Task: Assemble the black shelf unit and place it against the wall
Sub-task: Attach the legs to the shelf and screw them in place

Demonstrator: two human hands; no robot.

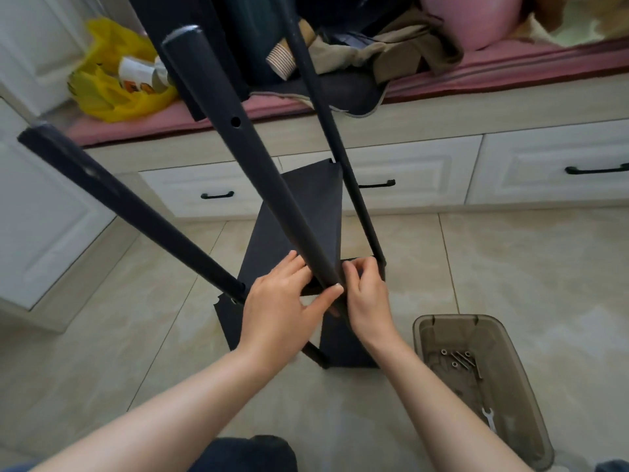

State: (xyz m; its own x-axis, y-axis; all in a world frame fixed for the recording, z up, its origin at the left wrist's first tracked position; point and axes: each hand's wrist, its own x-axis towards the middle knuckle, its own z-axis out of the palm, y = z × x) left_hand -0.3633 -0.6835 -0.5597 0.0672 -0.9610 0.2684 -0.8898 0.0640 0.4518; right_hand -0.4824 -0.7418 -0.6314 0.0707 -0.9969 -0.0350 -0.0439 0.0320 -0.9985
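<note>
The black shelf unit stands on the tiled floor in front of me, with a black shelf panel low between its black poles. The near pole rises toward the camera, another pole leans left and a thinner pole stands behind. My left hand wraps around the near pole's base, thumb across its front. On the right of that same joint, my right hand pinches something small that I cannot make out.
A translucent grey bin with several bolts and a wrench sits on the floor at right. White drawers run under a pink-cushioned bench holding clothes and a yellow bag. A white cabinet stands at left.
</note>
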